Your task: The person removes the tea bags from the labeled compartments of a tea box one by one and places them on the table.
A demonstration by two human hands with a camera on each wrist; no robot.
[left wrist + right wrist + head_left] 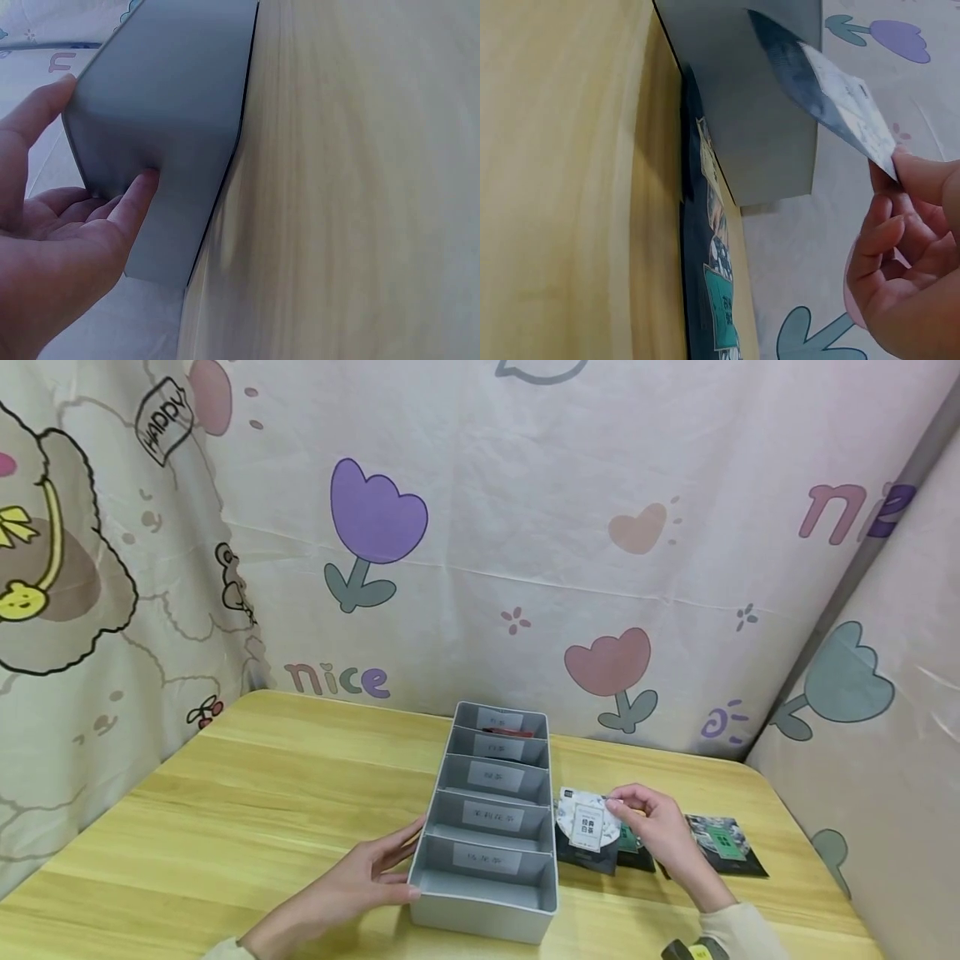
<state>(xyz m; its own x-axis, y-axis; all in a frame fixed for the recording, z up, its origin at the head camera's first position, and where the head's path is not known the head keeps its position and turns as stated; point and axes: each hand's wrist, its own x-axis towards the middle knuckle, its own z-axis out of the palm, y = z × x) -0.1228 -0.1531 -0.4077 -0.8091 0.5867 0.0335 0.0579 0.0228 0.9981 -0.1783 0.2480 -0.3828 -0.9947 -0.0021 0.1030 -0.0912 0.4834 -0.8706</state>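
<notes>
A grey plastic box (480, 924) with several labelled compartments stands on the table. My left hand (352, 881) touches its left wall near the front corner; in the left wrist view, its extended fingers (139, 199) rest against the grey wall. My right hand (663, 835) pinches a tea packet (587, 827) by its upper corner, thumb against fingers. This packet is white and dark with a printed label, held tilted beside the box's right wall. Under it lie more dark packets with a green label (628, 837), partly hidden.
Another dark packet with a green label (723, 843) lies flat at the right. A thin red item (508, 732) shows at the box's far end. The wooden table (262, 793) meets a printed curtain (495, 527) behind and at both sides.
</notes>
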